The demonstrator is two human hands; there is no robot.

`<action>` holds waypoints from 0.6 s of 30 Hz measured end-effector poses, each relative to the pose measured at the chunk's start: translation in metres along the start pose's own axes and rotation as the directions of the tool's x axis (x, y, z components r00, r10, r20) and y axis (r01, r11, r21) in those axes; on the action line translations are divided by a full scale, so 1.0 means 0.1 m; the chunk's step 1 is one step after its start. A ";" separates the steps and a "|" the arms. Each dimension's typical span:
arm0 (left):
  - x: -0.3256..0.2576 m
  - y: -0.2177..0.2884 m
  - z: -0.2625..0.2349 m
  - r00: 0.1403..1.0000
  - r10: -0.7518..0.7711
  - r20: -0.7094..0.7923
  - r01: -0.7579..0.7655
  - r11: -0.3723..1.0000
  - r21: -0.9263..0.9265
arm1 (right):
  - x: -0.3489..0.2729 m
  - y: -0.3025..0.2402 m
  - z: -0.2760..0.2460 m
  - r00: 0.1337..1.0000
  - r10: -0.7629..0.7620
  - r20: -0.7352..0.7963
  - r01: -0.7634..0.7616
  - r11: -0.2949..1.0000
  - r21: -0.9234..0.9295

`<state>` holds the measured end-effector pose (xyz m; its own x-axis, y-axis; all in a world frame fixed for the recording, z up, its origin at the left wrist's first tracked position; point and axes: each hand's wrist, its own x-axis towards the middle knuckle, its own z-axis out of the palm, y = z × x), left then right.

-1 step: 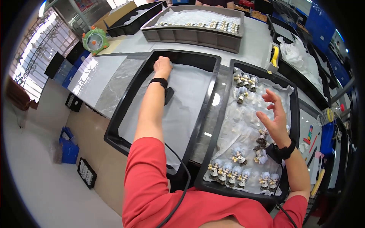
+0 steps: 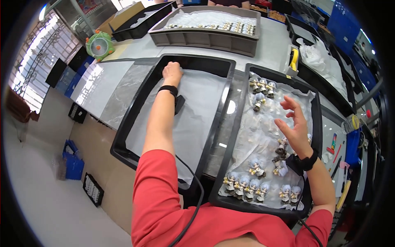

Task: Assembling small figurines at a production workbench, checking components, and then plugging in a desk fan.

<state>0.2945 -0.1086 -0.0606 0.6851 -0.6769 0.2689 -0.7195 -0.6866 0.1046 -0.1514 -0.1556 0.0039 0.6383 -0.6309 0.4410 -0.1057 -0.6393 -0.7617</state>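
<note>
My left hand (image 2: 172, 74) reaches to the far left corner of a black tray (image 2: 231, 82) lined with a white sheet (image 2: 201, 96). Its fingers are curled closed, and whatever they hold, if anything, is hidden. My right hand (image 2: 297, 131) hovers over a second black tray (image 2: 235, 140), fingers apart and nothing in them. Below and around it, small pale-haired figurines (image 2: 256, 167) in white clothes rest on crumpled white lining (image 2: 252, 125). Several stand in a row along the near edge, others cluster at the far left corner, and some lie beside my right wrist.
Beyond the trays, a large grey crate (image 2: 201, 41) holds rows of small figurines. A green fan (image 2: 100, 46) stands at the far left. A yellow-handled tape dispenser (image 2: 293, 59) is behind the right tray; a clear jar (image 2: 351, 123) and tools lie to the right. Cables hang from both wrists.
The whole view has shifted very slightly, with the scene sitting a little further left. Both hands keep the same pose over their trays.
</note>
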 end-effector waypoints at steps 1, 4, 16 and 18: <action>-0.02 -0.03 -0.04 1.000 0.002 -0.022 -0.002 1.000 -0.002 | 0.00 -0.02 0.02 1.000 0.018 -0.014 -0.018 1.000 -0.003; -0.05 -0.03 0.02 1.000 0.013 0.003 -0.013 0.999 -0.035 | 0.07 0.10 0.05 0.981 0.152 0.124 -0.142 0.986 -0.081; -0.64 1.15 -1.20 0.915 0.386 0.119 -0.029 0.356 -0.934 | 0.67 0.80 0.45 0.978 0.023 0.208 0.076 0.886 -0.456; -0.94 1.31 -1.34 0.828 0.543 0.139 -0.012 0.264 -0.964 | 0.70 0.67 0.38 0.953 0.159 0.258 -0.078 0.951 -0.298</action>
<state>0.1203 -0.0991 0.0563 0.1929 -0.9702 0.1467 -0.3079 0.0821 0.9479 -0.0848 -0.2256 -0.0347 0.7885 -0.5891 0.1768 -0.3771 -0.6901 -0.6177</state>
